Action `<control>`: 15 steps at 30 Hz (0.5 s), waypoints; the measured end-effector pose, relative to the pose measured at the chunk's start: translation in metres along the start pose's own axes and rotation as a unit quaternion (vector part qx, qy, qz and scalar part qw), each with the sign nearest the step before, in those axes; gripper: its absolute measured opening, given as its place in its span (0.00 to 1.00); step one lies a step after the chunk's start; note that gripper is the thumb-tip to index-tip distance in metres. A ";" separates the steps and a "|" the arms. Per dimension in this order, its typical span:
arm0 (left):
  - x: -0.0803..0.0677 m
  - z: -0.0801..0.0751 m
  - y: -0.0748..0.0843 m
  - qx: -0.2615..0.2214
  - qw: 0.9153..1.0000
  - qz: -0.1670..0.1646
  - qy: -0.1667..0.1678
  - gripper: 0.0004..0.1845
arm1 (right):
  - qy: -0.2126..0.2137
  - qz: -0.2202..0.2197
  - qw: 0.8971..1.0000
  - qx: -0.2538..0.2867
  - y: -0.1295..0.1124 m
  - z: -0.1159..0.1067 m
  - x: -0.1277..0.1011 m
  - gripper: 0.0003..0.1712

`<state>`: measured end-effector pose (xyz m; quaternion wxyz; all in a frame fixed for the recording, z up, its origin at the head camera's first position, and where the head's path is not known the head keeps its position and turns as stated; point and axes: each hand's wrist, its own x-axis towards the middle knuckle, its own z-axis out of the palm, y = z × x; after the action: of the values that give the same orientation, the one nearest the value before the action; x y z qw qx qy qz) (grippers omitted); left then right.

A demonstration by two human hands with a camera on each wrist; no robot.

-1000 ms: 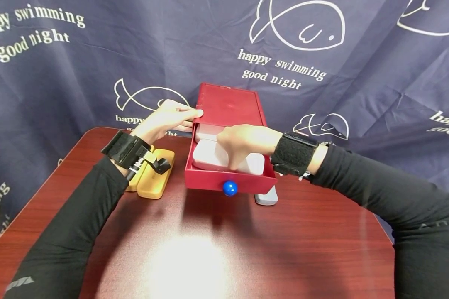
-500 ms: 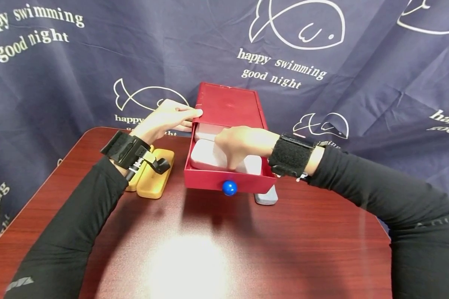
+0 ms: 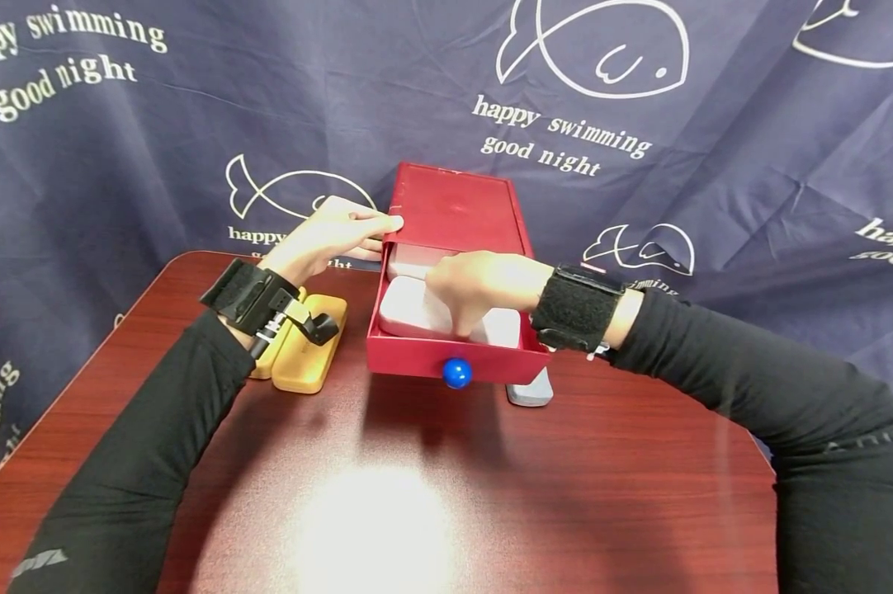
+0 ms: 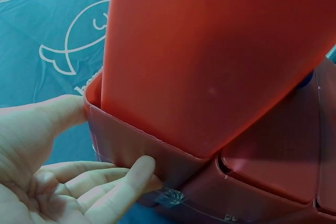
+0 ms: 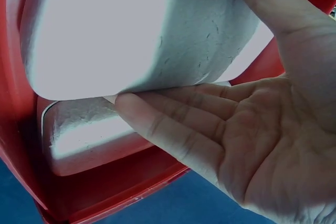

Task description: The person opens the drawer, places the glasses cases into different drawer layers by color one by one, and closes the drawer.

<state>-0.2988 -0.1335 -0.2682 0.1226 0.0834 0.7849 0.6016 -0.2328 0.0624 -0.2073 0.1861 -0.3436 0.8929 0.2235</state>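
The red drawer [image 3: 409,357] partly hides the grey object [image 3: 531,394], right fingers [image 3: 465,318] the white case [image 3: 405,307].

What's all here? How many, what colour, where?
table: one, reddish-brown, foreground
cloth: one, dark blue, behind the table
cabinet: one, red, far side of table
drawer: one, red, pulled out at cabinet's front
knob: at least one, blue, drawer's front
white cases: two visible, white, in the drawer
yellow pieces: two, yellow, left of cabinet
item: one, grey, partly hidden below the drawer
sleeves: two, black, arms
wrist straps: two, black, wrists
left hand: one, at cabinet's left side
right hand: one, gripping front white case
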 end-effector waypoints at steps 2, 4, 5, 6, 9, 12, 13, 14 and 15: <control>0.000 0.000 0.000 0.000 1.000 0.001 0.000 0.29 | -0.001 0.003 1.000 -0.002 -0.001 0.000 0.000 0.28; -0.001 -0.001 0.000 -0.001 1.000 0.004 0.000 0.29 | 0.003 0.009 1.000 -0.005 -0.002 0.000 -0.001 0.27; -0.001 -0.001 -0.001 -0.001 1.000 0.006 0.000 0.28 | 0.005 0.013 1.000 -0.007 -0.003 0.000 -0.001 0.27; -0.001 -0.001 -0.001 -0.001 1.000 0.008 0.000 0.28 | 0.008 0.017 1.000 -0.009 -0.004 0.000 -0.002 0.28; -0.001 -0.001 -0.002 0.003 1.000 0.013 0.000 0.28 | 0.016 0.024 1.000 -0.008 -0.004 0.002 -0.004 0.28; -0.002 -0.002 -0.002 0.007 1.000 0.013 0.002 0.28 | 0.021 0.027 0.999 0.010 -0.002 0.002 -0.006 0.28; -0.002 -0.001 -0.002 0.008 1.000 0.012 0.002 0.28 | 0.023 0.027 0.999 0.017 -0.001 0.002 -0.006 0.27; -0.002 -0.001 -0.002 0.006 1.000 0.012 0.000 0.28 | 0.026 0.028 0.999 0.023 0.000 0.002 -0.007 0.26; -0.002 -0.001 -0.001 0.005 1.000 0.010 0.000 0.29 | 0.028 0.027 0.999 0.029 0.002 0.001 -0.008 0.25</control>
<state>-0.2972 -0.1353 -0.2692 0.1159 0.0915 0.7870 0.5990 -0.2280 0.0688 -0.2040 0.1644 -0.3202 0.9128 0.1930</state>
